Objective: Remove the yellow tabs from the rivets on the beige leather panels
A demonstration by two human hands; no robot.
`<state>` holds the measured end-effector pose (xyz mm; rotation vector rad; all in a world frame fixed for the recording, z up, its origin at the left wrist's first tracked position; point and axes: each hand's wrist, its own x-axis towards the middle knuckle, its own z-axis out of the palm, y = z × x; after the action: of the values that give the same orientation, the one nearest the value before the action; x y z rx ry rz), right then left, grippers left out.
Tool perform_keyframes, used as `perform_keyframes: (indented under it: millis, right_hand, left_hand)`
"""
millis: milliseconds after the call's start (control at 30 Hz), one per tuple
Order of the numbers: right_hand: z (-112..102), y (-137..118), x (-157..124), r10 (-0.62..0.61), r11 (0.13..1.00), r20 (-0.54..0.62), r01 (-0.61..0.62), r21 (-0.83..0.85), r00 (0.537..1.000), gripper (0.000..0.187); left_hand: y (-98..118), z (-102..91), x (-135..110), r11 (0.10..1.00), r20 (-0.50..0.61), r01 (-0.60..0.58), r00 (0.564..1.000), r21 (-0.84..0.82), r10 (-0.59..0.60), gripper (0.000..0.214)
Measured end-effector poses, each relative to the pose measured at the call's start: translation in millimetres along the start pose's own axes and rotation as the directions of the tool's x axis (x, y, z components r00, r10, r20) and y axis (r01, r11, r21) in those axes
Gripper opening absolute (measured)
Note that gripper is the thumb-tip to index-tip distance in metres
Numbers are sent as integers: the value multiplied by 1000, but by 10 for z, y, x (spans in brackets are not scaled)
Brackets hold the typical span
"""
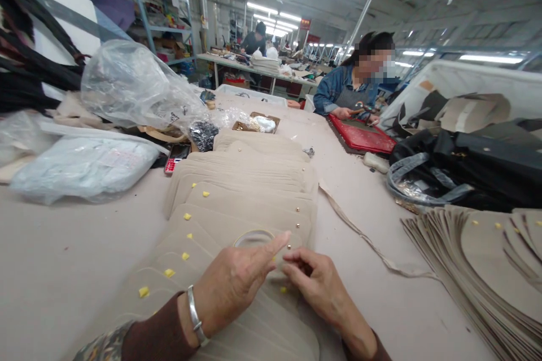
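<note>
Beige flat panels lie overlapped in a long fanned stack before me. Small yellow tabs run down their left side, and small metal studs sit along the right. Over the stack, my left hand has its fingers extended together around a roll of tape. Only the roll's upper rim shows; the palm and thumb are hidden. My right hand is close beside the left fingertips, thumb and forefinger pinched together. Whatever they hold is too small to make out. Another yellow tab lies just below the hands.
More beige panels are fanned at right, near a black bag. A fabric strip trails across the table. Plastic-wrapped goods and a phone are at left. Across the table a co-worker works at a red tray.
</note>
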<state>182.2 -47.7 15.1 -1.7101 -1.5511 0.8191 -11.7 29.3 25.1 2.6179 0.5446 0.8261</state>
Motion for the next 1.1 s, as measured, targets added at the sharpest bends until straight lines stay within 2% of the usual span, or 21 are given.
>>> perform_keyframes:
  millis: [100,167,233,333,467,600,667,733,767,833,900,967,1100]
  right_hand:
    - [-26,-20,14,-206,975,-175,217,46,963,15]
    - [-24,-35,22,-344,937,-183,350,3,921,16]
    - [-2,-34,32,-428,903,-156,426,-49,890,17]
    - [55,-4,50,-481,875,-127,467,-126,867,20]
    - [140,35,61,-504,857,-171,465,-222,847,19]
    - [183,38,67,-507,850,-225,439,-290,832,19]
    - [186,28,74,-506,850,-248,428,-308,826,20]
    - [188,7,79,-465,876,-267,394,-279,844,19]
    - [191,-7,79,-410,906,-278,351,-238,869,18]
    - [205,-42,75,-219,976,-283,206,-77,934,15]
    - [230,-70,70,13,989,-235,23,147,972,16]
    - [251,-74,75,171,937,-160,-111,332,972,20]
    - [212,21,143,301,849,-134,-202,488,944,29]
  left_hand:
    - [2,75,30,998,11,-3,1000,59,3,45]
    - [-6,131,39,997,9,-16,1000,73,15,43]
    - [-15,179,40,997,4,-23,1000,78,23,42]
    - [-21,230,32,994,5,-39,999,100,39,41]
    - [-6,260,17,995,-1,-46,999,92,46,36]
    - [7,255,15,996,69,79,994,43,-82,14]
    - [3,247,18,992,86,116,989,45,-120,14]
    - [-4,239,26,992,69,107,991,65,-111,18]
    - [-5,236,32,992,52,92,994,81,-96,20]
    - [-3,236,47,992,12,49,999,118,-51,24]
    - [9,244,58,988,-32,12,999,152,-8,26]
    - [29,260,60,986,-60,2,998,169,9,26]
    - [75,290,31,989,-77,-27,996,144,39,26]
